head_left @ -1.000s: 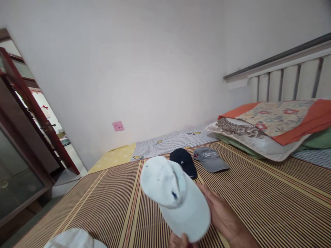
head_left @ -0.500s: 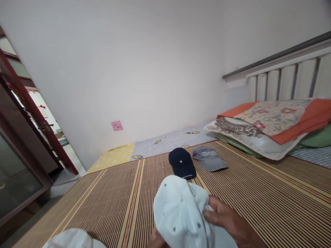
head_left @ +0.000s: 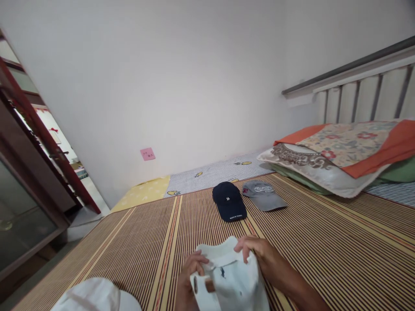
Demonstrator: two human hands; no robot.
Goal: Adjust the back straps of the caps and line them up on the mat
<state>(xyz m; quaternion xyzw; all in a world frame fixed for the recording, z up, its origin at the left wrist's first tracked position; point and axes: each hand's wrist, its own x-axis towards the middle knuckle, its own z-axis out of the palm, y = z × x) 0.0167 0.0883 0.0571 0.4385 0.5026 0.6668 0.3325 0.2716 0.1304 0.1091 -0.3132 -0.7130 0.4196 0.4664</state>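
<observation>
A pale blue-white baseball cap (head_left: 238, 283) is held between both hands at the lower middle, its back strap and inner side facing me. My left hand (head_left: 191, 270) grips the cap's edge on the left, by the strap. On the right, my right hand (head_left: 259, 255) has its fingers curled over the rim. Beyond them, on the striped mat (head_left: 139, 242), lie a navy cap (head_left: 228, 201) and a grey cap (head_left: 263, 195) side by side. A white cap (head_left: 97, 296) shows at the bottom left, partly cut off by the frame.
Pillows with an orange floral cover (head_left: 350, 147) are stacked at the right by a slatted headboard (head_left: 353, 101). A pink paper (head_left: 148, 153) is on the wall (head_left: 194, 86). A doorway with a dark red door (head_left: 48, 142) stands at the left.
The pale cap has turned from showing its crown to showing its strap and inside. My left hand has come up into view, and my right hand has shifted to the rim.
</observation>
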